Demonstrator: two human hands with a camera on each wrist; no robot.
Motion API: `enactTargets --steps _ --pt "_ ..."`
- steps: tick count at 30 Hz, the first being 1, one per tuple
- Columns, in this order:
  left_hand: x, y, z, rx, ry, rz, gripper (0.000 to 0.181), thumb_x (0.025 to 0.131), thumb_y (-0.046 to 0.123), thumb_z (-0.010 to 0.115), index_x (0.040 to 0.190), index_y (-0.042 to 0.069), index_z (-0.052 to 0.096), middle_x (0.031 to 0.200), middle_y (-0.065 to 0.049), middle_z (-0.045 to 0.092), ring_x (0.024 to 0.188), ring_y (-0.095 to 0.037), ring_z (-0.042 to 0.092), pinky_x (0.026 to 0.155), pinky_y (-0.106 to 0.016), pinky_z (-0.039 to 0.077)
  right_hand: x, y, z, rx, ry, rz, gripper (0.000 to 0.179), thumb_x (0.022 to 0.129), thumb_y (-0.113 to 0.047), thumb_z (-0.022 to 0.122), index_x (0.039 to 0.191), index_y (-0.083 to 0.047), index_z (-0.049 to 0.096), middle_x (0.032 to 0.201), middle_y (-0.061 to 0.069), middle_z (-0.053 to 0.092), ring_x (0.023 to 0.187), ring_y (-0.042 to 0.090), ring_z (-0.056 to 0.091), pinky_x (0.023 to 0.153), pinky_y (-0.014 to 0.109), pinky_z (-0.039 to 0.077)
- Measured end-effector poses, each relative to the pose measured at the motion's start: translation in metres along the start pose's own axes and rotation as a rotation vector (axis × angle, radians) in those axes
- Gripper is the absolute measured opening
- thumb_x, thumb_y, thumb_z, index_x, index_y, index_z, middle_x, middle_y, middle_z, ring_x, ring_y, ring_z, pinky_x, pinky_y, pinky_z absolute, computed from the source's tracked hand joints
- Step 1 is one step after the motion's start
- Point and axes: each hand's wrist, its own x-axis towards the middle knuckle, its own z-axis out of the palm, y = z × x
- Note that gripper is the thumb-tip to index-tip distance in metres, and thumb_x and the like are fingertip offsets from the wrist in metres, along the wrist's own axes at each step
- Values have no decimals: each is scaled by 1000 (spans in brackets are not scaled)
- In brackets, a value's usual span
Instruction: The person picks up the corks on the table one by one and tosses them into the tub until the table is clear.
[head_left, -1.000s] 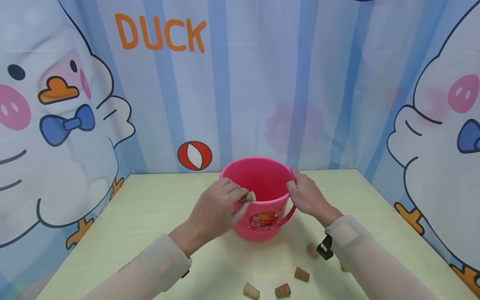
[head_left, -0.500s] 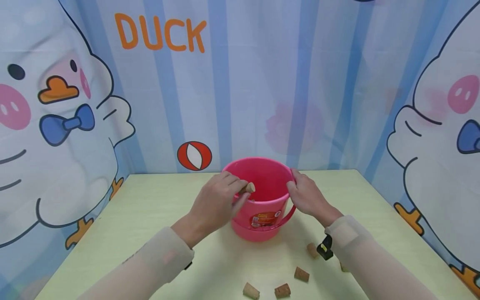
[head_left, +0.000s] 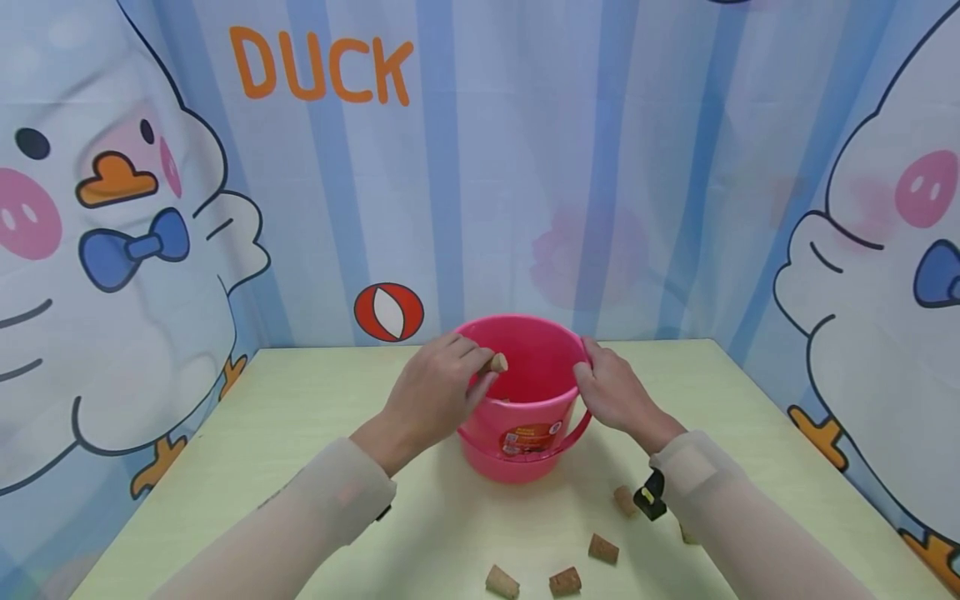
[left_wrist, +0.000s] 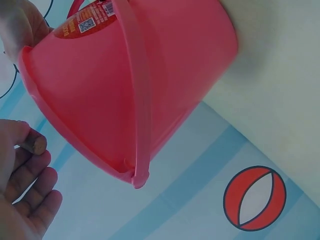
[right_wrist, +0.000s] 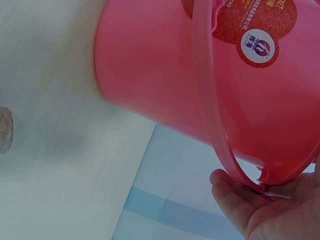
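A pink bucket [head_left: 510,471] stands upright on the table, its handle hanging down against the front. My left hand [head_left: 431,387] pinches a cork [head_left: 498,363] between thumb and fingertips, over the left part of the bucket's mouth. In the left wrist view that cork [left_wrist: 39,145] shows beyond the rim, the other fingers loosely bent. My right hand [head_left: 618,387] grips the bucket's right rim where the handle joins. In the right wrist view, the thumb and fingers of this hand [right_wrist: 280,215] are around the handle joint. Most of the bucket's inside is hidden from view.
Several corks lie on the pale yellow table [head_left: 300,417] in front of the bucket, among them a light one [head_left: 502,582] and a dark one [head_left: 566,581]. Another cork [head_left: 687,534] is partly behind the right sleeve. A duck-print curtain [head_left: 517,167] hangs behind the table.
My left hand has moved slightly up and away, carrying the cork from the front rim to above the bucket's mouth. The right hand and bucket stay put.
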Motion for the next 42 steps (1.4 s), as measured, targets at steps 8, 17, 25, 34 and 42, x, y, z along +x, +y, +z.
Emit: enactTargets --steps 8,17,25,34,42 --pt "3 -3 6 26 -72 -49 29 85 24 86 110 12 77 101 -1 75 95 -19 67 85 -33 60 0 0 0 -3 2 -4 54 101 -18 45 151 1 39 117 19 63 92 28 57 74 36 57" --pt "8 -6 9 119 -199 -15 35 82 21 88 116 15 78 104 1 75 100 -18 65 89 -31 58 0 0 0 -3 4 -7 55 101 -18 46 152 1 38 117 19 63 93 28 57 75 36 58" --pt "11 -6 9 143 -314 -24 43 81 26 88 121 16 76 108 1 75 103 -19 65 93 -32 57 1 1 0 7 0 -11 54 101 -18 46 151 1 39 112 19 63 88 27 57 72 34 57" --pt "8 -6 11 109 -295 -38 44 83 26 87 123 13 75 111 -2 75 102 -21 66 92 -33 57 0 1 0 7 2 -16 53 101 -17 46 151 2 39 109 19 63 85 26 56 70 33 56" --pt "5 -4 8 65 -244 -54 41 86 26 85 122 12 74 112 -3 75 105 -21 67 92 -36 58 0 1 0 4 6 -15 54 100 -18 46 150 1 40 111 19 63 87 27 56 70 33 56"
